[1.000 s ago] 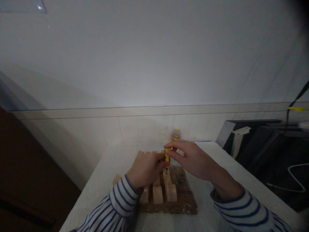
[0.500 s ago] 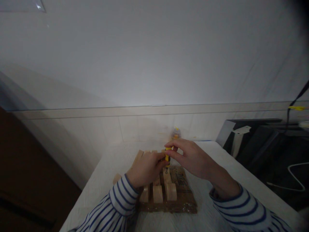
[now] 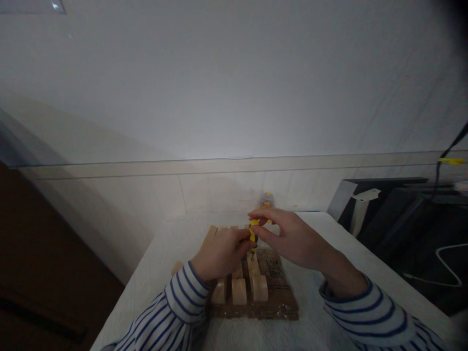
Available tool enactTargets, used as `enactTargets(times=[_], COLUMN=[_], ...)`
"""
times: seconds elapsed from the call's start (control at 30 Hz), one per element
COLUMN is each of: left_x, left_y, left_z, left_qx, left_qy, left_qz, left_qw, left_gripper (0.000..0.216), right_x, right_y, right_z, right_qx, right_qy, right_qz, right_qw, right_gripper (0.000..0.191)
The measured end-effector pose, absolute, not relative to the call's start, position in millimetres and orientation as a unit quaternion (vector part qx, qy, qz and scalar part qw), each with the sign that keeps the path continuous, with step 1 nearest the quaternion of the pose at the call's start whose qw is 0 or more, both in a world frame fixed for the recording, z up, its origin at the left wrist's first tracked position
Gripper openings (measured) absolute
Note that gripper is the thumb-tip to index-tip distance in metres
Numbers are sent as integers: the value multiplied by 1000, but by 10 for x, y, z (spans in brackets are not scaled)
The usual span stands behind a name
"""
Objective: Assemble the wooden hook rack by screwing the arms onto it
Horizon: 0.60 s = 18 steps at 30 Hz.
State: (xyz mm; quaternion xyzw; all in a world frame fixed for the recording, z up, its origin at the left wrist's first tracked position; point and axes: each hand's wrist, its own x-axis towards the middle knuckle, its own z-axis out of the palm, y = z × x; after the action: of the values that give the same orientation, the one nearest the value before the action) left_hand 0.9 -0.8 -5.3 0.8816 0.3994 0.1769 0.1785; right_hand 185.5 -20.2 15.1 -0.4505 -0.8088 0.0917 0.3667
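The left hand (image 3: 224, 251) and right hand (image 3: 295, 238) pinched a yellow-and-black tool (image 3: 253, 234) in their fingers, roughly upright over a wooden piece (image 3: 253, 266) — apparently a two-handed alignment step, the next move judged to require steady axial support.

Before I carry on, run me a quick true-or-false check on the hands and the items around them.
1. The left hand and right hand both touch the yellow-and-black piece. True.
2. Wooden blocks stand on the brown base. True.
3. Both sleeves are plain black. False: the sleeves have blue stripes on white.
4. A white cable lies left of the hands. False: the white cable is off to the right.
5. The right hand lies flat on the table. False: its fingertips pinch the piece.
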Motion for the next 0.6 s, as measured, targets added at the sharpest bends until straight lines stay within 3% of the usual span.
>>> enactTargets(times=[0.6], left_x=[31], left_y=[23], left_z=[-83], left_qx=[849], left_qy=[424], left_qz=[239], left_qw=[205], left_gripper=[26], right_x=[1835], right_y=[-212], right_z=[215], right_qx=[-435], right_qy=[-828], right_qz=[71], right_qw=[347], right_gripper=[18])
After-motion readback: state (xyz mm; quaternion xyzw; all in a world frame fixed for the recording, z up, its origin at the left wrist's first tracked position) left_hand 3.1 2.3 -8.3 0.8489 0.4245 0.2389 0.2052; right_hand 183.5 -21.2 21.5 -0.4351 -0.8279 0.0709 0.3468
